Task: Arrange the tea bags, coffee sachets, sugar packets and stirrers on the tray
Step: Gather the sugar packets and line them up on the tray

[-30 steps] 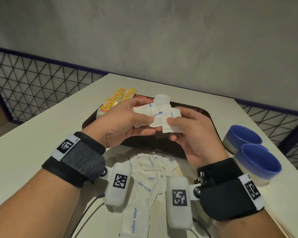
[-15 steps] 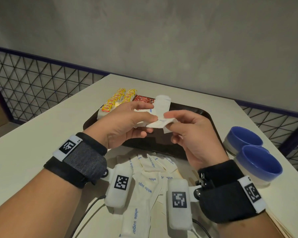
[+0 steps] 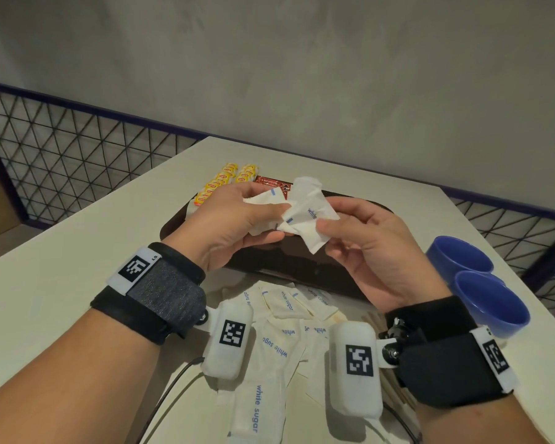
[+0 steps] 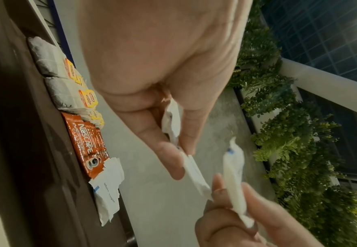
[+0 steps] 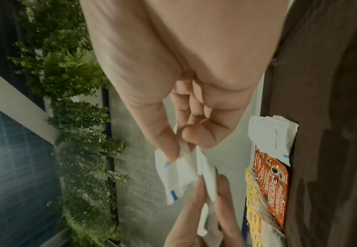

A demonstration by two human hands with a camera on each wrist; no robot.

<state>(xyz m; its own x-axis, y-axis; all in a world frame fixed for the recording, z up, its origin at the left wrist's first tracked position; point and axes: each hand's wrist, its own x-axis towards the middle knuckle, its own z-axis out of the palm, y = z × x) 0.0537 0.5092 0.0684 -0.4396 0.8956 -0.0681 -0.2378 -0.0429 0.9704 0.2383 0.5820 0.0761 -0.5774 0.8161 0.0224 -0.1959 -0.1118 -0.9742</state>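
Above the dark brown tray [image 3: 269,262] both hands hold a small bundle of white sugar packets [image 3: 305,206]. My left hand [image 3: 279,216] pinches some of them [image 4: 171,120] between thumb and fingers. My right hand [image 3: 326,227] pinches another packet [image 4: 234,175] just to the right. Along the tray's far edge lie tea bags with yellow tags [image 3: 225,182], red coffee sachets [image 3: 269,182] and a few sugar packets [image 5: 272,137]. Several loose sugar packets [image 3: 285,309] lie on the table under my wrists.
Two blue bowls [image 3: 487,299] stand at the table's right edge. Thin wooden sticks [image 3: 374,318] show beside my right wrist, mostly hidden. A wire mesh fence [image 3: 77,161] and a grey wall close off the far side.
The bundle has been turned and split. My right hand has drawn a packet off to the right, and its printed face now shows. Both hands stay above the tray.
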